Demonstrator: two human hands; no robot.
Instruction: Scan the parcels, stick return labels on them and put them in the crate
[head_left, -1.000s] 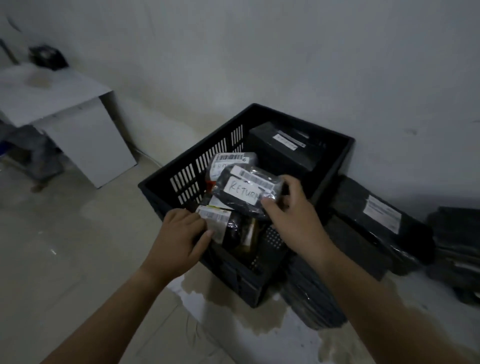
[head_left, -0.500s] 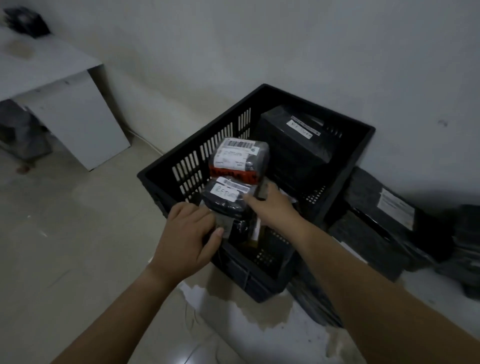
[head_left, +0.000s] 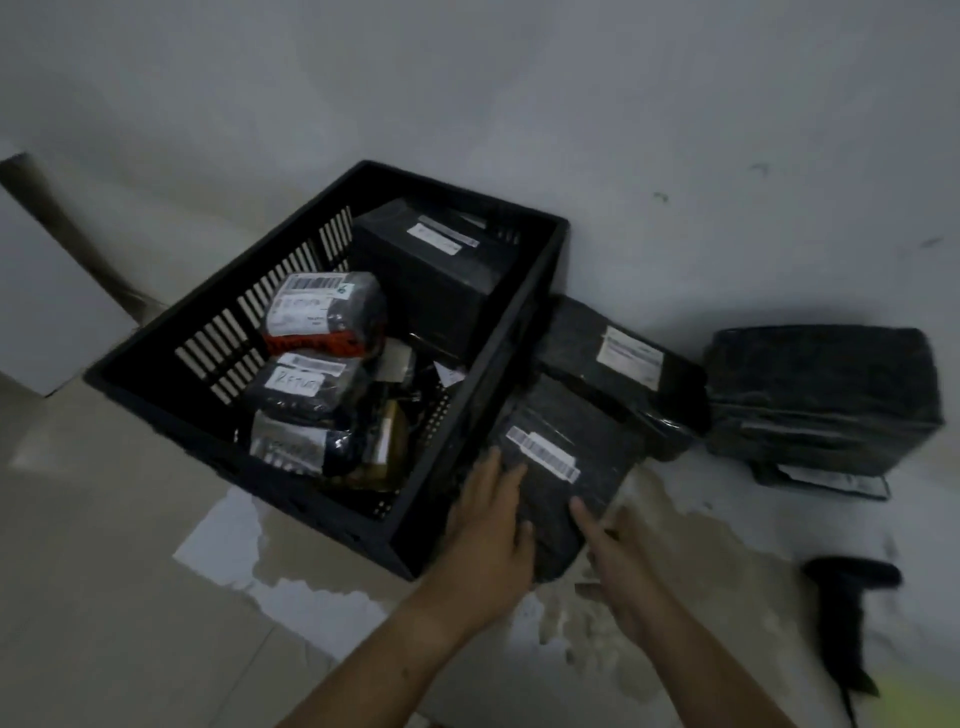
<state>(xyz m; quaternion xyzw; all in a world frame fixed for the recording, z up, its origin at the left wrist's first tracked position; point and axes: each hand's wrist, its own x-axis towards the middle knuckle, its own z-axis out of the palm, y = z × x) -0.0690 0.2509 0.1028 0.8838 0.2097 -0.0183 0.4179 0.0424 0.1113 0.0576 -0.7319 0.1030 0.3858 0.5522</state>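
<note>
A black slatted crate (head_left: 156, 358) stands on the floor against the wall. Inside it lie several wrapped parcels: one marked RETURN (head_left: 298, 384), one with red tape (head_left: 322, 317), a large black box (head_left: 431, 270) and a lower labelled one (head_left: 291, 444). Just right of the crate lies a flat black parcel (head_left: 566, 483) with a barcode strip. My left hand (head_left: 488, 535) rests with straight fingers on its left side. My right hand (head_left: 618, 561) grips its near right edge, thumb on top.
Behind that parcel leans another black parcel (head_left: 623, 364) with a white label. A stack of black parcels (head_left: 826, 395) sits further right by the wall. A black handheld scanner (head_left: 852, 592) lies on the floor at the right. The floor is stained and patchy.
Both hands have left the crate and moved right onto the flat black parcel beside it. The RETURN parcel now lies in the crate. The view has swung to the right.
</note>
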